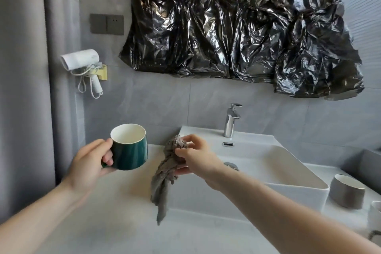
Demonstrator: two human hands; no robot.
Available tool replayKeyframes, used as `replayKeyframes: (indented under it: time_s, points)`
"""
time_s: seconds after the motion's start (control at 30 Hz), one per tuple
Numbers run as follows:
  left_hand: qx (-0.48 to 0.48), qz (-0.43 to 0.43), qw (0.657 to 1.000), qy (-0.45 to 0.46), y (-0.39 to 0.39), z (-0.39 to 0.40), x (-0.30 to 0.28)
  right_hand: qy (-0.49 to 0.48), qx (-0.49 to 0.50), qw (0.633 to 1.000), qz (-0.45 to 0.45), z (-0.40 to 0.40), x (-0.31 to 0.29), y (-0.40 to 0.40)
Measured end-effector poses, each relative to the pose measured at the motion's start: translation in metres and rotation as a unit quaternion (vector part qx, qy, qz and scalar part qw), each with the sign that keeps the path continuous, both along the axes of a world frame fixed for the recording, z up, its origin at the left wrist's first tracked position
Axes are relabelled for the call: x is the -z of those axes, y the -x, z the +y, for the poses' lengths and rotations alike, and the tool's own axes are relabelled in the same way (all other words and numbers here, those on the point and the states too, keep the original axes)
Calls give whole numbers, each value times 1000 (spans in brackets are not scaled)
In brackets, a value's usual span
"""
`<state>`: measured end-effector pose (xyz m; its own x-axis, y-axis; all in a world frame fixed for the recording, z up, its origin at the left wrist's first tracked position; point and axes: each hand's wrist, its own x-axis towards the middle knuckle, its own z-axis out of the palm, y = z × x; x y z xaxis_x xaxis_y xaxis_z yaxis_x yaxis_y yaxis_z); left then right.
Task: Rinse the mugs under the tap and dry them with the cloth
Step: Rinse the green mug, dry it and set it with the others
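My left hand (90, 163) grips a dark green mug (132, 150) by its handle, upright above the counter, left of the basin. The mug's inside is white. My right hand (195, 156) holds a bunched grey cloth (165, 175) beside the mug, and the cloth's loose end hangs down over the basin's left front corner. A chrome tap (231, 119) stands behind the white basin (288, 163); no water is seen running. A grey mug (347, 193) stands on the counter right of the basin, and a white mug (375, 216) shows at the right edge.
The pale counter (115, 218) stretches in front and to the left. A white hair dryer (82, 62) hangs on the wall at left. Black plastic sheeting (237, 27) covers the wall above the basin. A grey curtain (22, 68) hangs at the far left.
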<state>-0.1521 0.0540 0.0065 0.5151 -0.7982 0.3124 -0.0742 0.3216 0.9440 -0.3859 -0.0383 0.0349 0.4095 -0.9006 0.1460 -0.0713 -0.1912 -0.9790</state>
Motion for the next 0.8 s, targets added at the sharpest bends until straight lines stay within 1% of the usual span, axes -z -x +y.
replayKeyframes:
  time_s: [0.13,0.27,0.37,0.47,0.7,0.8]
  points:
    - [-50,16,998,-17,-35,24,16,-2,1,999,38,-20,14,-64]
    - [-85,29,996,-30,-59,33,27,14,22,993,112,-44,22,-121]
    - [-92,29,994,-44,-73,26,31,37,52,984,165,-68,21,-151]
    - [-95,22,994,-55,-87,9,35,60,74,974,203,-96,22,-174]
    - [-66,43,992,-97,-118,-58,62,117,134,960,215,-172,35,-210]
    - [-67,55,992,-92,-128,-87,75,151,144,943,258,-209,48,-222]
